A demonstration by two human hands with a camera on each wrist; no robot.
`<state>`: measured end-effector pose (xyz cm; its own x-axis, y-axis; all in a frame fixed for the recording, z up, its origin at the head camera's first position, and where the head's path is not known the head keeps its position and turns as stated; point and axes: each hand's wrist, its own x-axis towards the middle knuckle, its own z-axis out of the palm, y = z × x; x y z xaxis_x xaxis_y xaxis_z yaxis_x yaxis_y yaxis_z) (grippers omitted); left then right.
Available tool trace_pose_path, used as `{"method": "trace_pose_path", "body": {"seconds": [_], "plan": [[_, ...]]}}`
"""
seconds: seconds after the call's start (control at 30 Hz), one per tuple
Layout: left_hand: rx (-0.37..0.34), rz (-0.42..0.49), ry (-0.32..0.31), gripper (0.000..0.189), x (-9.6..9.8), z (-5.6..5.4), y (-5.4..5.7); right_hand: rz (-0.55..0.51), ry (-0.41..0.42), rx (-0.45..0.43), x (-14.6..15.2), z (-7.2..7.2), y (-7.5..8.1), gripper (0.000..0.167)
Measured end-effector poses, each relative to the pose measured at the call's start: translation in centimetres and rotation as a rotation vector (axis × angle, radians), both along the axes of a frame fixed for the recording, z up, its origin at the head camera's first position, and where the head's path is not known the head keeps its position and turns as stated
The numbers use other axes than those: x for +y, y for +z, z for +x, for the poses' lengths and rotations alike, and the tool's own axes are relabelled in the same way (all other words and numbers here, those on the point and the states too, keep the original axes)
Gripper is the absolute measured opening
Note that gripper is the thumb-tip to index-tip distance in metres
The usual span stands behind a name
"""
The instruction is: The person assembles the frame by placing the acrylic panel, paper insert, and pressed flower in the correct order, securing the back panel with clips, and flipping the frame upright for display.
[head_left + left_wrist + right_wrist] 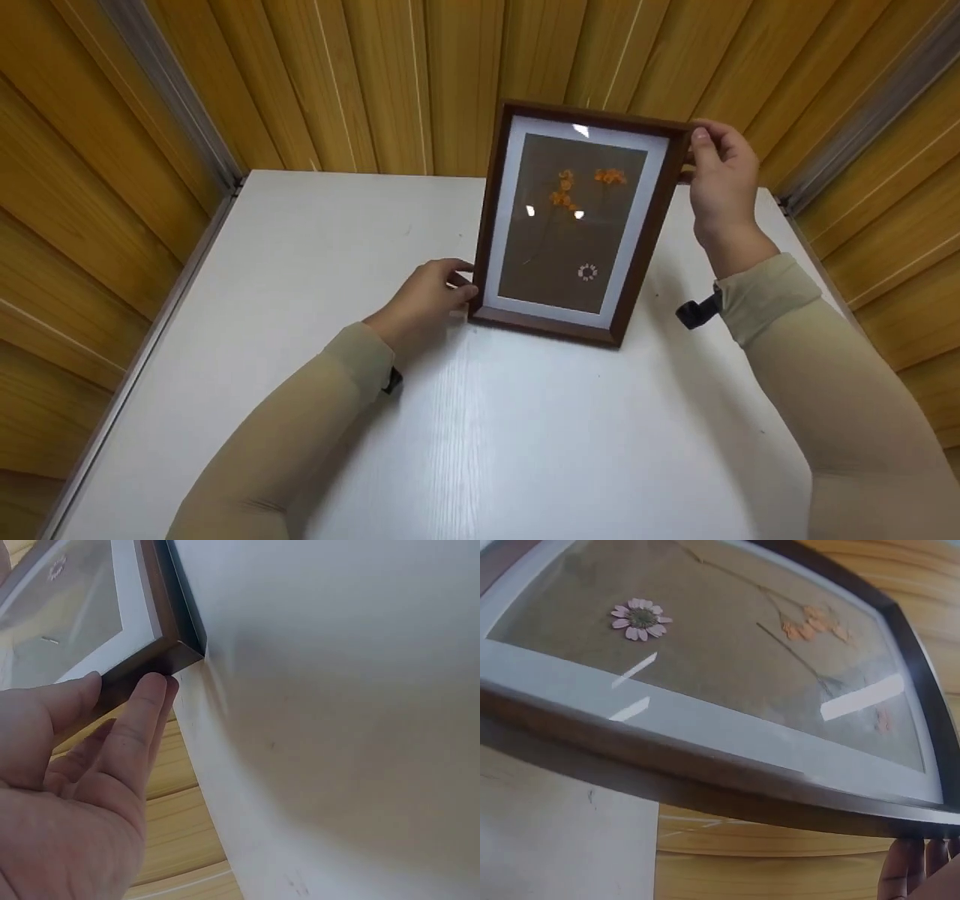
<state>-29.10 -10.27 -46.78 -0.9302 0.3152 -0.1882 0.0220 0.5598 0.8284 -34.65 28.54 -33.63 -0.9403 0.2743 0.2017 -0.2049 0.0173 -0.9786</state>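
A brown wooden picture frame (pixel 550 324) stands tilted over the white table, longer side upright. Behind its glass, a white mat surrounds a brown sheet with orange dried flowers (pixel 564 196) and a pale pink daisy-like flower (pixel 641 619). My right hand (pixel 726 176) grips the upper right corner, thumb in front and fingers partly hidden behind. Low on the left side, my left hand (pixel 431 294) holds the edge near the bottom corner between thumb and fingertips (pixel 152 690). Whether the bottom edge touches the tabletop, I cannot tell.
The white table (pixel 330 240) spreads beneath both arms. Yellow wood-plank walls (pixel 375 82) enclose it at the back and both sides, with metal strips (pixel 176 90) at the corners. Light reflections show on the glass. A black wrist device (pixel 697 311) juts from the right sleeve.
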Motion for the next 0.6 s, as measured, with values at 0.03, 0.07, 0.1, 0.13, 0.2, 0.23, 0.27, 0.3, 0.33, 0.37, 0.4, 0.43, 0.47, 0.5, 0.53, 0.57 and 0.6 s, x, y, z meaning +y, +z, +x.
{"method": "trace_pose_path", "body": {"seconds": [0.03, 0.07, 0.1, 0.13, 0.2, 0.23, 0.27, 0.3, 0.33, 0.37, 0.4, 0.43, 0.47, 0.5, 0.53, 0.57, 0.6], "plan": [[-0.006, 0.003, -0.004, 0.047, 0.0, 0.2, 0.0, 0.0, -0.002, -0.016, -0.1, -0.4, 0.0, 0.03], [-0.009, 0.004, -0.004, 0.046, 0.0, 0.4, 0.0, -0.001, -0.003, -0.031, -0.2, -0.7, 0.1, 0.03], [-0.013, 0.006, -0.002, 0.045, 0.0, 0.6, 0.0, -0.006, -0.001, -0.04, -0.4, -1.1, 0.1, 0.031], [-0.017, 0.011, 0.0, 0.044, -0.1, 0.8, 0.0, -0.01, 0.0, -0.049, -0.7, -1.4, 0.1, 0.031], [-0.025, 0.019, 0.008, 0.043, -0.4, 1.2, 0.1, -0.018, 0.007, -0.058, -1.3, -2.0, 0.3, 0.031], [-0.028, 0.021, 0.012, 0.043, -0.5, 1.4, 0.1, -0.019, 0.01, -0.061, -1.6, -2.3, 0.3, 0.03], [-0.028, 0.021, 0.014, 0.043, -0.7, 1.5, 0.1, -0.022, 0.013, -0.061, -1.9, -2.5, 0.4, 0.031], [-0.029, 0.019, 0.013, 0.043, -0.8, 1.6, 0.2, -0.019, 0.013, -0.063, -2.1, -2.6, 0.4, 0.032], [-0.025, 0.017, 0.014, 0.042, -0.9, 1.7, 0.2, -0.011, 0.012, -0.066, -2.4, -2.8, 0.5, 0.032], [-0.022, 0.014, 0.015, 0.042, -1.0, 1.8, 0.2, -0.003, 0.013, -0.065, -2.5, -2.9, 0.6, 0.032], [-0.019, 0.011, 0.015, 0.041, -1.0, 1.9, 0.3, 0.003, 0.014, -0.066, -2.7, -2.9, 0.7, 0.033], [-0.018, 0.013, 0.015, 0.042, -1.1, 1.9, 0.3, 0.009, 0.017, -0.067, -2.8, -3.0, 0.7, 0.034], [-0.016, 0.018, 0.012, 0.042, -1.2, 1.9, 0.4, 0.016, 0.022, -0.065, -2.8, -2.9, 0.7, 0.034], [-0.018, 0.02, 0.008, 0.043, -1.4, 1.9, 0.4, 0.029, 0.026, -0.061, -2.7, -2.9, 0.7, 0.033], [-0.008, 0.017, 0.001, 0.044, -1.6, 1.8, 0.5, 0.029, 0.035, -0.054, -2.6, -3.0, 0.6, 0.032], [0.001, 0.01, -0.006, 0.045, -1.9, 1.7, 0.6, 0.036, 0.044, -0.047, -2.4, -3.0, 0.4, 0.032], [0.014, -0.002, -0.01, 0.047, -2.3, 1.6, 0.6, 0.04, 0.053, -0.041, -2.1, -3.0, 0.2, 0.031]]}}
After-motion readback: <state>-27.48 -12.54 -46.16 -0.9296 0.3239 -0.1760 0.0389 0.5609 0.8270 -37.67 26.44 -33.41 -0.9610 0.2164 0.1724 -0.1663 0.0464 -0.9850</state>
